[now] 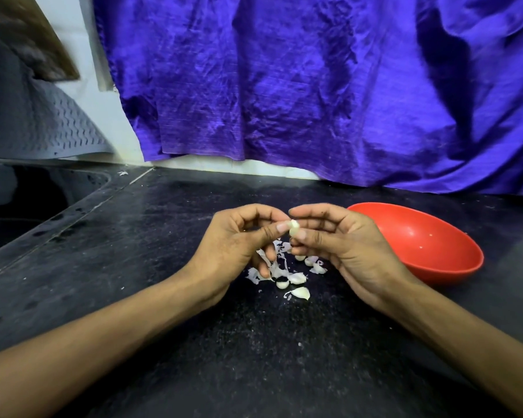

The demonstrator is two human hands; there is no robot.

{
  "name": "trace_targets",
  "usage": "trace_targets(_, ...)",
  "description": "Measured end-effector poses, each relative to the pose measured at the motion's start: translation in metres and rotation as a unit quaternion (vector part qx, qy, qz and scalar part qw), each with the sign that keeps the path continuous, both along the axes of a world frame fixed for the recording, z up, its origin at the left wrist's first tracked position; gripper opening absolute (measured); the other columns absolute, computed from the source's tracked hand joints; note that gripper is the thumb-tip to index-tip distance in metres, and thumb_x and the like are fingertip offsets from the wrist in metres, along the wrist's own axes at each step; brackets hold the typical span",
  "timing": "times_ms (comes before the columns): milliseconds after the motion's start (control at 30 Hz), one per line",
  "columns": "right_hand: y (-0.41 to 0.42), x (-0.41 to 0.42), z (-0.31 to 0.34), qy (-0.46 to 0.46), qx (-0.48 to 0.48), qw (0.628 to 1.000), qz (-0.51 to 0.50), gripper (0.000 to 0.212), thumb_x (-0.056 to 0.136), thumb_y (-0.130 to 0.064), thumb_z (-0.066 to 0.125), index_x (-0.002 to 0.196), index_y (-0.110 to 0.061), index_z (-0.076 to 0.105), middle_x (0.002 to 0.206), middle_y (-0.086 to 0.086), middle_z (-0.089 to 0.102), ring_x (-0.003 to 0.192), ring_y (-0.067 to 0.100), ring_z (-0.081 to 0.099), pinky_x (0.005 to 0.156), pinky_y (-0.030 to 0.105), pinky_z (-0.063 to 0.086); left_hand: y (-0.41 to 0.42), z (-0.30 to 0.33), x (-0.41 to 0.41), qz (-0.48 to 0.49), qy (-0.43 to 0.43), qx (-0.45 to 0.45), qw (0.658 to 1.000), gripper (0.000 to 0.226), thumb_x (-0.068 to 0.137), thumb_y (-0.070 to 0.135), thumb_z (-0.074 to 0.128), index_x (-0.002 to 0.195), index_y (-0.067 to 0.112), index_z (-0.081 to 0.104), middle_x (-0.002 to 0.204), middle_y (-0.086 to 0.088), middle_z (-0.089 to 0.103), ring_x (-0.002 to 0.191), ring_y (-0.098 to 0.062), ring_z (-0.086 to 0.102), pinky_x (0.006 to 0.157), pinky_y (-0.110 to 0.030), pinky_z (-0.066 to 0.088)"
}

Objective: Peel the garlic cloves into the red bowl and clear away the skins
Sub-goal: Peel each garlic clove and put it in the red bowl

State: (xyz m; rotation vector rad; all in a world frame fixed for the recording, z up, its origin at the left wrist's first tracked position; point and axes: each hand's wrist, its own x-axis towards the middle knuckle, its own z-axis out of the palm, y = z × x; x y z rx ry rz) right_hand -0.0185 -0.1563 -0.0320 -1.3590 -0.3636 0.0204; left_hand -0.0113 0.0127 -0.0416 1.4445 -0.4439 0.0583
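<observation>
A pale garlic clove [294, 228] is held above the black counter, pinched between the thumbs and fingertips of both hands. My left hand [239, 245] comes at it from the left with curled fingers. My right hand [338, 242] pinches it from the right. Below the hands lie several garlic cloves [299, 292] and a heap of white skins [267, 268] on the counter. The red bowl [453, 267] stands just right of my right hand, tilted, with only a few white specks inside.
A black stone counter [133, 267] fills the foreground. A dark sink [27, 200] is set in at the far left. A purple cloth [314, 86] hangs along the back wall. A grey perforated mat [58, 128] leans at the back left.
</observation>
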Motion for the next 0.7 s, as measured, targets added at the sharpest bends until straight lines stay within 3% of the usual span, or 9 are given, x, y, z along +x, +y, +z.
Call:
trace_targets(167,-0.0013,0.0005,0.004,-0.063,-0.059,0.996,-0.034,0.035,0.063,-0.005,0.075,0.096,-0.01,0.064,0.077,0.006,0.069,0.071,0.018,0.067,0.072,0.029,0.059,0.0016,0.0032,0.0004,0.001,-0.017,0.0,1.0,0.016,0.073,0.022,0.071,0.082,0.009,0.072,0.08,-0.015,0.066,0.051,-0.012,0.05,0.039,-0.023,0.044)
trace_targets(333,0.0001,-0.0012,0.0052,-0.098,-0.094,0.99,-0.032,0.035,0.063,-0.003,0.075,0.095,-0.012,0.063,0.075,0.001,0.069,0.069,0.014,0.065,0.07,0.027,0.057,0.0028,0.0032,0.0019,0.002,-0.018,0.019,1.0,0.016,0.069,0.022,0.074,0.078,0.009,0.07,0.065,-0.004,0.062,0.05,-0.012,0.05,0.039,-0.023,0.044)
trace_targets(467,-0.0001,-0.0009,0.0048,-0.108,-0.095,0.989,-0.03,0.034,0.063,-0.004,0.075,0.094,-0.012,0.064,0.074,0.002,0.07,0.067,0.013,0.065,0.068,0.029,0.057,0.0038,0.0031,0.0019,0.004,-0.038,0.03,0.999,0.017,0.071,0.019,0.074,0.079,0.007,0.067,0.064,-0.001,0.061,0.049,-0.011,0.051,0.039,-0.024,0.045)
trace_targets(700,-0.0026,-0.0006,0.0058,-0.129,-0.122,0.984,-0.03,0.032,0.063,-0.004,0.076,0.091,-0.011,0.063,0.075,0.004,0.071,0.064,0.012,0.064,0.062,0.021,0.054,0.0077,0.0048,0.0042,0.016,-0.11,0.097,0.989,0.007,0.079,0.01,0.074,0.077,0.01,0.067,0.063,0.001,0.061,0.05,-0.013,0.053,0.04,-0.028,0.047)
